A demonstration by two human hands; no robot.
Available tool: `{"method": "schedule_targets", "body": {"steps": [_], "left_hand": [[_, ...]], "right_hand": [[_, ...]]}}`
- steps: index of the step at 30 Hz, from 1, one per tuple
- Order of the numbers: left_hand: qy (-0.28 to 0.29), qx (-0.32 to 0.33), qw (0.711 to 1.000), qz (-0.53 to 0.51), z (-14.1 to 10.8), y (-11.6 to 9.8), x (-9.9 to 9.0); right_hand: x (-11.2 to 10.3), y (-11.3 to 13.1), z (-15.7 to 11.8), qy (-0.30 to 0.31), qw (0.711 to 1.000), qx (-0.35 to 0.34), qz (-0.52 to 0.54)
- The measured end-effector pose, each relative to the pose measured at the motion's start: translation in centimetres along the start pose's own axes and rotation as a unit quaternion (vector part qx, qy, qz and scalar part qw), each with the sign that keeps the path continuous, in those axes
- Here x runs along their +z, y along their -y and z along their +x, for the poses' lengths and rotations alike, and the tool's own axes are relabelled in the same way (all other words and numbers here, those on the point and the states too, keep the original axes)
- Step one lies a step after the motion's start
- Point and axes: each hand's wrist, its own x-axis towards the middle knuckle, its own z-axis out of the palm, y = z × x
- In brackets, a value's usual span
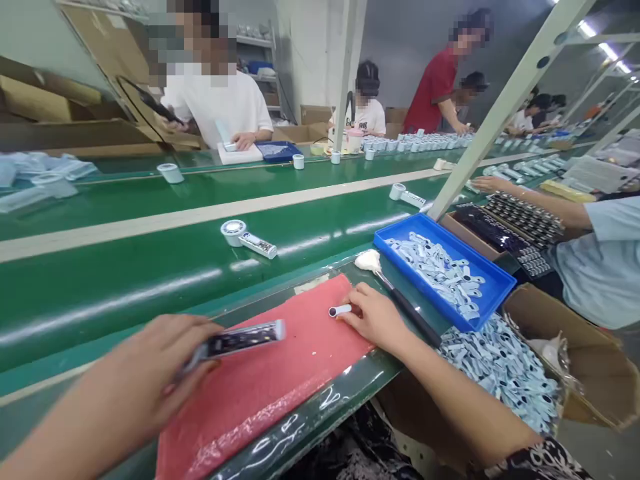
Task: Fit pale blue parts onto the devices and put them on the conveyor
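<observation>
Slim dark handle part (240, 339) with pale blue end cap, held tilted over near left half of pink foam mat (280, 380), pinched in fingers of left hand (150, 373), closed around its near end. Small pale blue clip piece (340, 311) with dark ring end, lying on far edge of mat, touched and pinned by fingertips of right hand (375, 319), curled down onto it. Mat resting on glossy edge of desk (310, 417), just in front of green conveyor belt (125, 267).

Brush with black handle (400, 303) and white tip lying just beside right hand, between mat and blue tray (487, 300). Tray filled with heap of pale blue clip pieces, standing at desk edge right of mat. Cardboard box (590, 360) below tray, also heaped with same pale pieces.

On belt beyond mat: finished handheld fan (247, 239) with round white head, lying flat; second one (406, 195) farther right; white round parts (171, 173) farther back.

Across belt, person in white shirt (220, 100) seated with hands on white block, blue tray beside. More people farther along line, rows of white parts before them. At right, co-worker's arm in pale blue sleeve (600, 253) reaching over trays of dark parts (520, 223). White slanted frame post (500, 113) rising from behind blue tray.
</observation>
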Motion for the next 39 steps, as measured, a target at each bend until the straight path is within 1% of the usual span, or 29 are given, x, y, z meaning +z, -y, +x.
{"method": "schedule_targets", "body": {"steps": [2,3,4,6,8,9,11,14,16,18,20,22,25,27,30,32,35,37,39], "left_hand": [[0.022,0.031,0.999,-0.002,1.2,-3.2,2.2],[0.028,0.038,0.999,0.003,1.8,-4.4,3.2],[0.035,0.037,0.999,0.011,2.4,-5.2,4.0],[0.051,0.025,0.998,0.028,3.0,-5.9,5.1],[0.060,0.021,0.998,0.027,3.0,-5.9,5.4],[0.055,0.024,0.998,0.017,2.8,-5.7,5.4],[0.026,0.033,0.999,-0.018,2.3,-5.7,5.0],[-0.020,0.042,0.994,-0.096,2.0,-6.0,4.4],[-0.034,0.043,0.989,-0.138,2.1,-6.3,4.3],[-0.036,0.039,0.986,-0.160,2.2,-6.4,4.5],[-0.036,0.027,0.984,-0.171,2.3,-6.5,4.7],[-0.038,0.014,0.983,-0.180,2.3,-6.5,5.1],[-0.040,-0.006,0.982,-0.187,2.4,-6.5,5.3],[-0.036,-0.012,0.982,-0.186,2.5,-6.5,5.2],[-0.024,0.004,0.985,-0.169,2.2,-6.7,4.9],[-0.018,0.019,0.989,-0.147,1.7,-7.1,4.8],[-0.012,0.009,0.991,-0.134,0.6,-8.2,5.1],[-0.009,-0.003,0.992,-0.126,0.1,-9.0,5.5],[-0.012,0.000,0.995,-0.103,-0.1,-9.6,5.8]], "right_hand": [[-0.5,-0.5,-0.5,0.008,1.000,-0.001,-0.029],[-0.7,-0.5,-0.6,0.007,1.000,-0.003,-0.027],[-0.9,-0.3,-0.7,0.003,1.000,-0.005,-0.015],[-1.1,0.6,-0.7,-0.007,1.000,-0.011,0.023],[-1.0,2.4,-0.6,-0.001,0.998,-0.025,0.059],[-0.8,3.5,-0.4,0.011,0.997,-0.036,0.071],[0.0,5.7,-0.2,0.046,0.993,-0.076,0.074],[1.6,8.4,0.2,0.086,0.984,-0.152,0.014],[2.5,9.3,0.3,0.094,0.979,-0.172,-0.047],[2.9,9.5,0.3,0.093,0.977,-0.174,-0.081],[2.9,9.2,0.3,0.090,0.978,-0.172,-0.073],[2.8,8.7,0.3,0.085,0.983,-0.163,-0.028],[2.9,8.0,0.6,0.077,0.986,-0.133,0.067],[3.0,7.5,0.9,0.097,0.980,-0.111,0.130],[2.9,6.9,1.2,0.159,0.968,-0.083,0.175],[2.6,6.8,1.1,0.200,0.963,-0.082,0.162],[2.1,7.1,0.7,0.251,0.955,-0.109,0.115],[2.2,7.3,0.2,0.252,0.954,-0.131,0.092],[2.4,7.5,-0.3,0.229,0.959,-0.145,0.083]]}}
